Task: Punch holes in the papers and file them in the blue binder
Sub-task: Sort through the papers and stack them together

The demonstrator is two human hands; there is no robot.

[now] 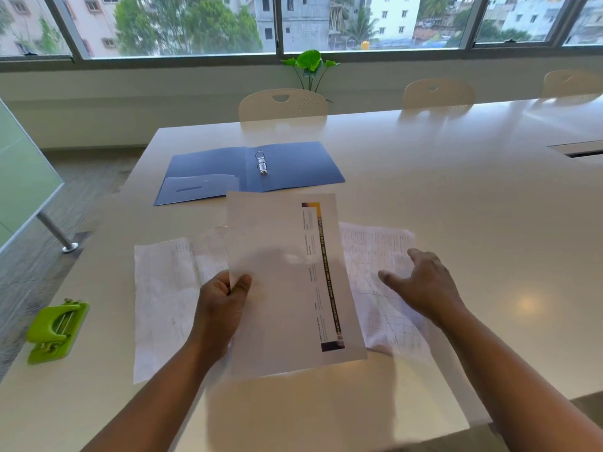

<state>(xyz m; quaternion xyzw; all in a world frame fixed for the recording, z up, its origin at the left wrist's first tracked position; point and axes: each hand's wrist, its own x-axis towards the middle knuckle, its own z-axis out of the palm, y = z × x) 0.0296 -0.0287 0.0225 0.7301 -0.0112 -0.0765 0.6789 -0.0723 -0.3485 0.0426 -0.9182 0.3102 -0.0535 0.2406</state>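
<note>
The printed sheet (pixel 287 282) is lifted off the tabletop (pixel 456 197), pinched at its left edge by the left hand (pixel 222 305). The right hand (pixel 421 285), fingers loosely spread and holding nothing, hovers over or touches a gridded paper (pixel 385 288) just right of the sheet; another paper (pixel 166 295) lies under the left hand. Beyond both hands the blue binder (pixel 248 171) lies open, rings empty. The green hole punch (pixel 55 327) sits far left of the left hand (untouched). No holes show in any paper, so punching and filing seem still ahead.

Blue binder (pixel 248 171), lime-green hole punch (pixel 55 331), white sheet (pixel 287 288) with a black-and-yellow printed stripe.
</note>
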